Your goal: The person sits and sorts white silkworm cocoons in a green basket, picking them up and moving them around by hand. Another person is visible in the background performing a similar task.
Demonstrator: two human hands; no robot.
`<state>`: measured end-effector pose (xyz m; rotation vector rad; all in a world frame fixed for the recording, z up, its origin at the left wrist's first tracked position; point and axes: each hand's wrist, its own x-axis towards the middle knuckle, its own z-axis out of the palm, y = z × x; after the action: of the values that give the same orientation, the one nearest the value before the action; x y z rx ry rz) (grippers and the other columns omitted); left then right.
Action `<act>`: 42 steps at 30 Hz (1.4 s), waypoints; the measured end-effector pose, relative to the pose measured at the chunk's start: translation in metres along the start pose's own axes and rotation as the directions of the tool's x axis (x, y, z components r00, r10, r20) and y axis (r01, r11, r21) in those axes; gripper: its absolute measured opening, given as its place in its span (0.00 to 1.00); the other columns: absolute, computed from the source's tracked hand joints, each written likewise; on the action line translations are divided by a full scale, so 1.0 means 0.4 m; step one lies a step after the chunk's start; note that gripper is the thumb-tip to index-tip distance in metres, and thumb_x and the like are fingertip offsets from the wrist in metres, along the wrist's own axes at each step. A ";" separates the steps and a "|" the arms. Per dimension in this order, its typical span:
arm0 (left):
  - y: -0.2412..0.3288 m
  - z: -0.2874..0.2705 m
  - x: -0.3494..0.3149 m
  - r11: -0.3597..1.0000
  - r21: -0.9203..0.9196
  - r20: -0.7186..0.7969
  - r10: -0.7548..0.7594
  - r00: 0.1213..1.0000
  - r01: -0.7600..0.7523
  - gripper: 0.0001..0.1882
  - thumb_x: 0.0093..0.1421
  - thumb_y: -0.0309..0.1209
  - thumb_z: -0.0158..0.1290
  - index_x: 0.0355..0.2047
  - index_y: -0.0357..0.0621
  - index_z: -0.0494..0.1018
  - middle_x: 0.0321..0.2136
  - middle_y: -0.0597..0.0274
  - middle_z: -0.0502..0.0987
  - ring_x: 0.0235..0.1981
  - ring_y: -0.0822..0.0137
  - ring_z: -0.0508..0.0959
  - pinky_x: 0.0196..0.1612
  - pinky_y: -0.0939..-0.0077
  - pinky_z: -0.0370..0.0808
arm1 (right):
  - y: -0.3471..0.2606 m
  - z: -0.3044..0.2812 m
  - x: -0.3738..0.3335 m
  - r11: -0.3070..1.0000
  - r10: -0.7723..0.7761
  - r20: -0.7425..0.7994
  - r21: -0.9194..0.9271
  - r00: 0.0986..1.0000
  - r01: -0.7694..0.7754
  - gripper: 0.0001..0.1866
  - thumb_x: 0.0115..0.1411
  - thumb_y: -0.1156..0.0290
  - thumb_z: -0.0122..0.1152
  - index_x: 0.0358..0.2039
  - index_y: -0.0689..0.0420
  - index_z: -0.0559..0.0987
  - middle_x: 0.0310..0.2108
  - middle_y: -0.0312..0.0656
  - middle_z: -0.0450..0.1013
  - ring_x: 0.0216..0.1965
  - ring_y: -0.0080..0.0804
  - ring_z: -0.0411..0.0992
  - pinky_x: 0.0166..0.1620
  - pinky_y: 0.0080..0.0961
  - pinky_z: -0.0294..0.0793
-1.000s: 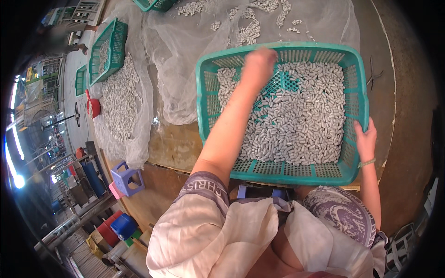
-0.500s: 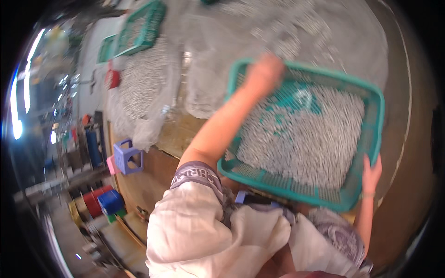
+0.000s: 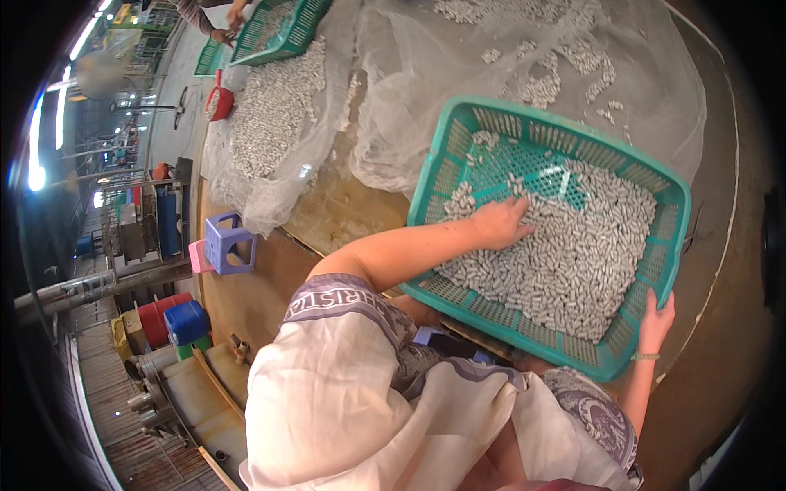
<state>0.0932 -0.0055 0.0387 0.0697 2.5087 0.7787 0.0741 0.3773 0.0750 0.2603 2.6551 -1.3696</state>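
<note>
A green plastic basket (image 3: 565,360) sits tilted in front of me, its mesh floor showing in the far part. Many small grey capsule-shaped pieces (image 3: 565,270) cover most of its floor. My left hand (image 3: 501,223) reaches in over the left rim, its fingers apart and touching the pieces near the middle. My right hand (image 3: 655,323) grips the basket's rim at the near right corner; part of its fingers is hidden.
Clear plastic sheeting (image 3: 393,139) lies beyond the basket, with more grey pieces (image 3: 274,123) heaped on it. A red scoop (image 3: 219,102) rests beside that heap. Another green basket (image 3: 278,33) stands far left near a co-worker's hand (image 3: 221,36). A purple stool (image 3: 229,245) is at left.
My left hand has moved from the basket's far-left rim down onto the pieces. My right hand keeps its hold. The view has shifted slightly, and a co-worker's hands now show at far left.
</note>
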 end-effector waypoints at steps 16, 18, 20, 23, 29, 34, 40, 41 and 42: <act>0.181 0.203 0.100 0.736 0.247 -0.167 0.674 0.720 -0.631 0.36 0.50 0.59 0.49 0.59 0.65 0.59 0.63 0.58 0.52 0.65 0.51 0.46 0.60 0.34 0.41 | -0.007 0.012 -0.022 0.993 0.048 -0.007 0.110 0.999 -0.047 0.12 0.59 0.71 0.54 0.40 0.67 0.72 0.33 0.40 0.74 0.32 0.23 0.68 0.38 0.22 0.69; 0.137 0.171 0.182 0.813 0.337 -0.261 0.566 0.782 -0.475 0.34 0.52 0.58 0.47 0.58 0.67 0.59 0.63 0.62 0.54 0.65 0.54 0.49 0.60 0.35 0.44 | -0.028 0.012 -0.029 0.994 0.053 0.000 0.098 0.999 -0.053 0.12 0.60 0.72 0.54 0.41 0.67 0.72 0.33 0.40 0.74 0.32 0.23 0.69 0.38 0.22 0.69; 0.052 0.097 0.239 0.877 0.353 -0.350 0.448 0.823 -0.327 0.33 0.54 0.56 0.46 0.59 0.67 0.58 0.62 0.62 0.54 0.64 0.56 0.50 0.60 0.36 0.47 | -0.030 0.012 -0.031 0.992 0.067 -0.019 0.107 0.998 -0.065 0.12 0.60 0.72 0.54 0.41 0.67 0.71 0.33 0.40 0.74 0.32 0.22 0.69 0.38 0.22 0.69; -0.123 0.014 0.150 0.848 0.422 -0.289 0.460 0.840 -0.319 0.34 0.55 0.55 0.46 0.61 0.66 0.55 0.63 0.60 0.52 0.65 0.52 0.49 0.59 0.36 0.48 | -0.026 0.016 -0.026 0.991 0.071 0.000 0.111 0.997 -0.071 0.13 0.59 0.72 0.54 0.41 0.67 0.71 0.33 0.41 0.74 0.32 0.22 0.69 0.38 0.21 0.69; -0.007 0.113 -0.064 0.764 0.176 0.074 0.618 0.783 -0.620 0.37 0.53 0.59 0.47 0.62 0.68 0.53 0.65 0.61 0.48 0.66 0.47 0.42 0.60 0.31 0.39 | -0.025 0.011 -0.018 0.997 0.058 -0.024 0.056 0.998 -0.057 0.13 0.59 0.71 0.54 0.41 0.66 0.72 0.32 0.39 0.74 0.32 0.21 0.69 0.37 0.20 0.68; 0.171 0.194 0.058 0.599 0.201 0.123 0.770 0.627 -0.775 0.33 0.55 0.61 0.42 0.60 0.74 0.56 0.65 0.70 0.49 0.66 0.52 0.45 0.62 0.37 0.36 | -0.024 0.009 -0.027 0.996 0.073 -0.021 0.052 0.997 -0.072 0.13 0.59 0.71 0.54 0.41 0.66 0.71 0.32 0.39 0.74 0.31 0.20 0.69 0.35 0.20 0.69; 0.042 0.085 0.193 0.792 0.472 -0.167 0.512 0.843 -0.387 0.30 0.57 0.60 0.37 0.61 0.76 0.54 0.65 0.71 0.48 0.66 0.54 0.46 0.64 0.43 0.37 | -0.017 0.015 -0.025 0.990 0.080 -0.002 0.116 0.997 -0.079 0.12 0.59 0.70 0.54 0.40 0.65 0.72 0.26 0.33 0.72 0.23 0.14 0.63 0.25 0.17 0.63; 0.005 0.050 0.188 0.818 0.500 -0.200 0.427 0.882 -0.283 0.30 0.58 0.59 0.38 0.61 0.75 0.54 0.65 0.72 0.48 0.66 0.54 0.46 0.64 0.43 0.38 | -0.019 0.015 -0.029 0.992 0.070 -0.010 0.107 0.998 -0.068 0.11 0.59 0.70 0.54 0.40 0.64 0.72 0.25 0.32 0.71 0.22 0.13 0.61 0.24 0.16 0.61; -0.044 0.025 0.171 0.823 0.514 -0.223 0.398 0.890 -0.239 0.31 0.57 0.58 0.39 0.61 0.75 0.53 0.64 0.68 0.50 0.65 0.52 0.48 0.63 0.44 0.41 | -0.027 0.024 -0.029 0.993 0.057 -0.019 0.106 0.998 -0.055 0.11 0.59 0.70 0.55 0.39 0.64 0.72 0.24 0.32 0.70 0.21 0.13 0.60 0.23 0.16 0.60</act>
<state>0.0402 -0.0017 -0.0088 0.6027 3.0005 0.2815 0.0836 0.3624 0.0805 0.3608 2.5757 -1.5002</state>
